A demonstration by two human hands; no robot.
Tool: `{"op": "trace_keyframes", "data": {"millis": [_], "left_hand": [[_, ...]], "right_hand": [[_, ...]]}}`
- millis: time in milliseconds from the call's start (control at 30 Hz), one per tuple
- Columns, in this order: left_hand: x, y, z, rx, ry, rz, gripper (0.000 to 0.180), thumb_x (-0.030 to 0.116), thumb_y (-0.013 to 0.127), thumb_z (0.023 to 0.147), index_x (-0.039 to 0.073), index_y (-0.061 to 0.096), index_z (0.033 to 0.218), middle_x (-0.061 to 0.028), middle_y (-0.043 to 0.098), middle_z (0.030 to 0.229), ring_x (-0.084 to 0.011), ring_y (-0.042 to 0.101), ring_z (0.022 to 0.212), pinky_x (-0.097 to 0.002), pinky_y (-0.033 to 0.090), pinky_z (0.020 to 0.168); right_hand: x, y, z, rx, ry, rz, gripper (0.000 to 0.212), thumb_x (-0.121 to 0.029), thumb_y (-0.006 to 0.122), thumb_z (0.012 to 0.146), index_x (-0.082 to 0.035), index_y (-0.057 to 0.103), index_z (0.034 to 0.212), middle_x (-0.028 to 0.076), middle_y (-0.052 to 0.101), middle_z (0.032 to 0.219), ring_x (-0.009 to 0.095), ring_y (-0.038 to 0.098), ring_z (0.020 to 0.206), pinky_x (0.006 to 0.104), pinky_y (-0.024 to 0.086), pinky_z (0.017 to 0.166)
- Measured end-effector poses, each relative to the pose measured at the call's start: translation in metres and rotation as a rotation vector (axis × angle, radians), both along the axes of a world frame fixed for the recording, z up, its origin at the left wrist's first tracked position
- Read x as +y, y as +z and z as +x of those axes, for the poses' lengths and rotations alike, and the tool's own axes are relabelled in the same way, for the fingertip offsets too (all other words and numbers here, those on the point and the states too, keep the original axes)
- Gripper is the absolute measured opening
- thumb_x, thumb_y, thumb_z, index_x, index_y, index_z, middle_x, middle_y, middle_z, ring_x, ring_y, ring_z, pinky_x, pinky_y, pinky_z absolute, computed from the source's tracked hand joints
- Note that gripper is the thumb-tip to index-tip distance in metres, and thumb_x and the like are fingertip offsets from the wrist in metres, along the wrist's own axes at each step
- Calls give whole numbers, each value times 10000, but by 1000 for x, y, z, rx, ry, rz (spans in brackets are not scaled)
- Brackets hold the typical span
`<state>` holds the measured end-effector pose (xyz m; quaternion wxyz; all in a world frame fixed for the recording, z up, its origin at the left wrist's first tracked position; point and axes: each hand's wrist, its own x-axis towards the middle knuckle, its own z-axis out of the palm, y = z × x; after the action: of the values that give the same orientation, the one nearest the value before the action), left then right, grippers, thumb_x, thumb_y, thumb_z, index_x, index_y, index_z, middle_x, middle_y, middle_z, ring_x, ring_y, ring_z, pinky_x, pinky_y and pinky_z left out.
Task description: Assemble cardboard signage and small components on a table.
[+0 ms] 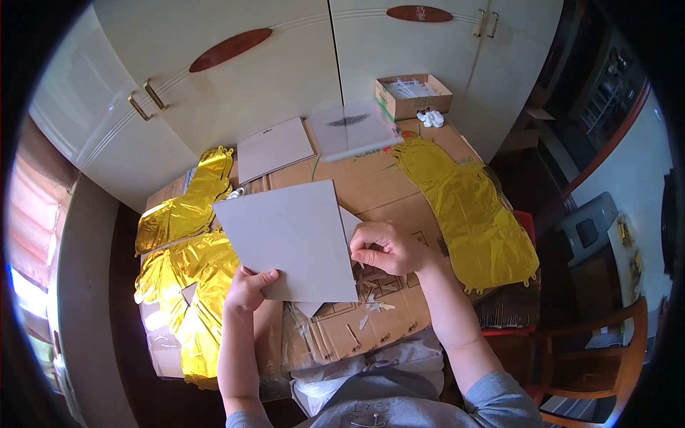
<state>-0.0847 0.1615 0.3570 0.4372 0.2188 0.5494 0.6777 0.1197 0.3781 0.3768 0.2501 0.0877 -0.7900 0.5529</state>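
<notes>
A flat grey board is tilted up in front of me above the table. My left hand grips its lower left edge, thumb on the face and the other fingers hidden behind. Close to the board's right edge is my right hand, its fingers curled into a pinch. A tiny pale bit shows under those fingertips, too small to name. Behind the board, corners of another grey sheet stick out. Torn grey and pale scraps lie below my right hand on the cardboard table cover.
Shiny gold foil balloons lie flat at the left and the right. Toward the back are a second grey board, a clear plastic sheet, an open carton and crumpled white material. A wooden chair stands at right.
</notes>
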Motion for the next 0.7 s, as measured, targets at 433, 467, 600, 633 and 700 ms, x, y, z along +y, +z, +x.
{"op": "trace_keyframes", "data": {"millis": [433,467,600,633,700], "left_hand": [[1,1,-1,-75,46,140,435,64,730,627,44,553,1024,-63,600,956,-196,558,904,-349,434,817],[2,1,0,-59,53,141,420,65,725,636,47,556,1020,-60,600,953,-192,558,900,-347,435,812],[3,2,1,14,81,123,366,69,707,669,54,562,1004,-57,600,942,-182,559,887,-340,439,797],[3,2,1,34,88,113,354,70,703,677,54,562,1001,-57,600,939,-181,559,885,-338,441,794],[4,4,5,27,118,131,327,64,690,693,51,560,993,-57,598,935,-182,559,880,-333,444,784]], "right_hand": [[15,-11,6,-279,156,151,122,-119,682,680,-24,616,718,39,594,681,126,556,628,245,442,585],[13,-9,5,-265,133,82,118,-117,682,687,-25,615,719,33,594,683,113,553,624,236,441,580],[4,-8,0,-167,-19,-16,95,-92,669,718,-37,594,737,4,587,677,58,530,604,201,430,548],[2,-9,-3,-145,-97,-2,93,-84,667,718,-39,588,739,3,585,675,56,529,603,199,429,546],[-1,-5,-5,-163,-201,8,91,-65,658,722,-49,572,747,-8,579,671,46,524,606,194,430,540]]}}
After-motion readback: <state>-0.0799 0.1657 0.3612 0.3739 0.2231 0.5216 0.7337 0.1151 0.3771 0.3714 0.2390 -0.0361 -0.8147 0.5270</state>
